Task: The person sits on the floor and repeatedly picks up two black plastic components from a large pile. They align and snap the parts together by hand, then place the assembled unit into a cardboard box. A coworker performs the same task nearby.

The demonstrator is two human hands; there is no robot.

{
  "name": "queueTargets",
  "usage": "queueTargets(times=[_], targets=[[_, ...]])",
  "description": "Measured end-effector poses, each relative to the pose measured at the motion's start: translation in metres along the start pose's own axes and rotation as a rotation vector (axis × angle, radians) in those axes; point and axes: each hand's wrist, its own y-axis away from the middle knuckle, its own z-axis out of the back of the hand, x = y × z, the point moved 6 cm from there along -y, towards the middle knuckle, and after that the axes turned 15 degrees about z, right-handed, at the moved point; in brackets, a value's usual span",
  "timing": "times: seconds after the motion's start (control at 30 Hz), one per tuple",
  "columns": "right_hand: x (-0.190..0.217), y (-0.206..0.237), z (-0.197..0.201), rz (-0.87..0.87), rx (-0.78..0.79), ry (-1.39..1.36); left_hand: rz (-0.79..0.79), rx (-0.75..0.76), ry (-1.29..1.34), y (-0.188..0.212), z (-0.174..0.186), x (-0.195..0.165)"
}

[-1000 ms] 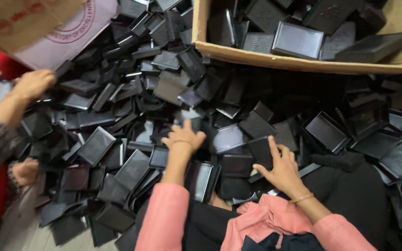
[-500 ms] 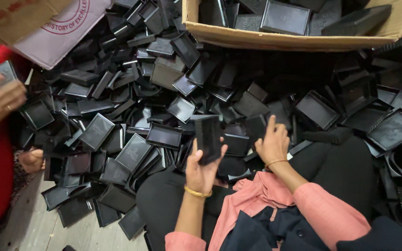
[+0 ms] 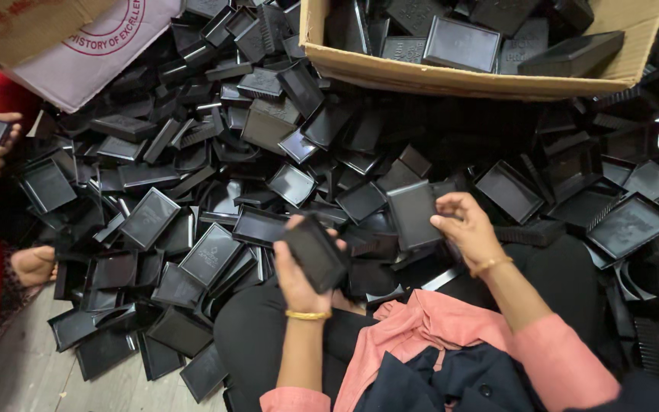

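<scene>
Left hand (image 3: 299, 275) grips a black rectangular plastic tray (image 3: 316, 253); right hand (image 3: 468, 229) pinches a second black plastic tray (image 3: 413, 215) above the near heap of black trays (image 3: 192, 198).

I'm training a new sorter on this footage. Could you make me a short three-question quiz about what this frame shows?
1. True or false: each of the person's hands holds a black plastic tray.
2. Where does the cardboard box sit? A) on the person's lap B) beyond the pile of trays, at the top of the view C) under the white bag
3. Fill in: the left hand wears a ___ bangle at the wrist.

Key:
1. True: the left hand holds one black tray, the right hand another black tray.
2. B; it has black trays inside.
3. Gold.
</scene>
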Motion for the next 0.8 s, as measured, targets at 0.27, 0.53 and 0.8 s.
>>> queueTargets(times=[0.27, 0.53, 0.8], targets=[[0.075, 0.063, -0.129, 0.08, 0.294, 0.445, 0.254, -0.047, -0.163, -0.008, 0.012, 0.051], [0.119, 0.072, -0.149, 0.121, 0.249, 0.385, 0.031, -0.137, -0.275, -0.012, 0.019, 0.037], [0.081, 0.077, -0.149, -0.298, 0.344, 0.256, -0.076, -0.146, -0.56, -0.01, 0.01, 0.024]])
